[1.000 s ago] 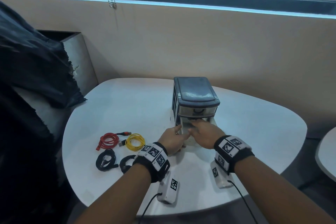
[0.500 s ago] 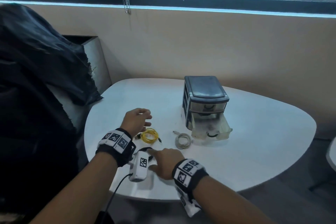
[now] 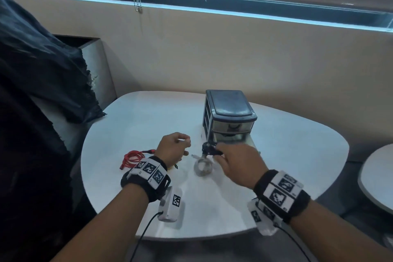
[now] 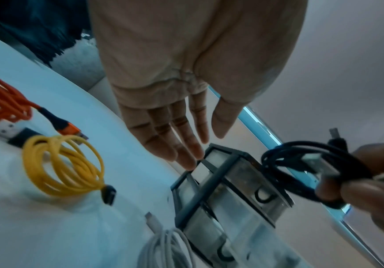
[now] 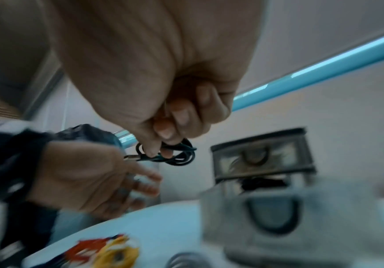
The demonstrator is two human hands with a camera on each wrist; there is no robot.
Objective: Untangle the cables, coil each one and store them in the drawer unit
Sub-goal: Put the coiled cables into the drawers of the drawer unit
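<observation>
**Black cable held up in front of the drawer unit**

While my right hand [image 3: 238, 162] pinches the coiled black cable [image 4: 301, 168] above the table [image 3: 287, 155] — just in front of the drawer unit [image 3: 229, 117], whose lower drawer [image 5: 289, 217] stands pulled out — my left hand [image 3: 172, 148] hovers empty, fingers relaxed. White cable [image 3: 203, 168] lies below the black one; yellow cable [image 4: 62, 163] and red cable [image 3: 133, 158] lie to the left.

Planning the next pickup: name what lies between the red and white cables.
The coiled yellow cable, seen plainly in the left wrist view.
</observation>
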